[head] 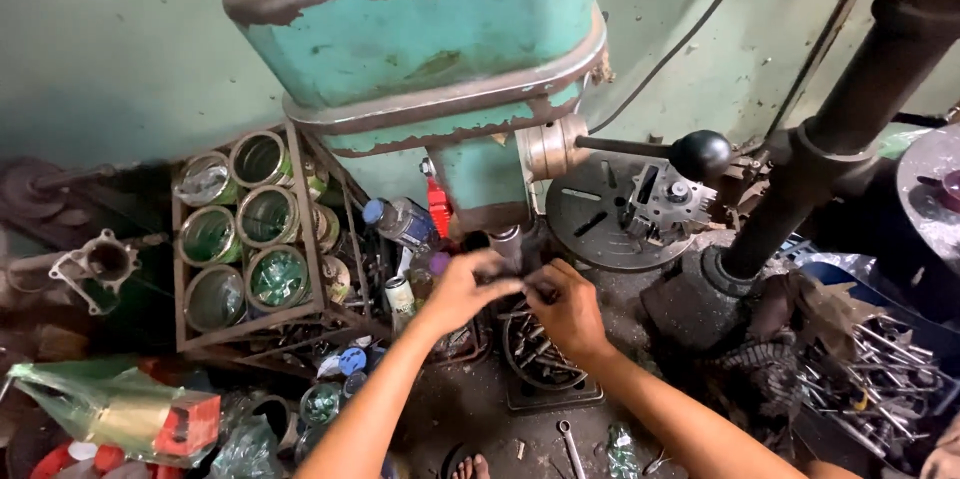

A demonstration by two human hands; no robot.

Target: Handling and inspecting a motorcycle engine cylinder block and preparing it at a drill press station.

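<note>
Head cam view: on the left sits a rack of green tins. Our left hand and right hand both pinch the drill chuck hanging just above them, with the feed lever off right.

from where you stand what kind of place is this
Most likely a small metalwork or repair workshop: a worn green drill press, a rack of open tins, and a heap of loose metal parts. Both hands work at the drill's spindle.

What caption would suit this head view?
Both hands, left hand and right hand, meet at the chuck of a worn green drill press.
</note>
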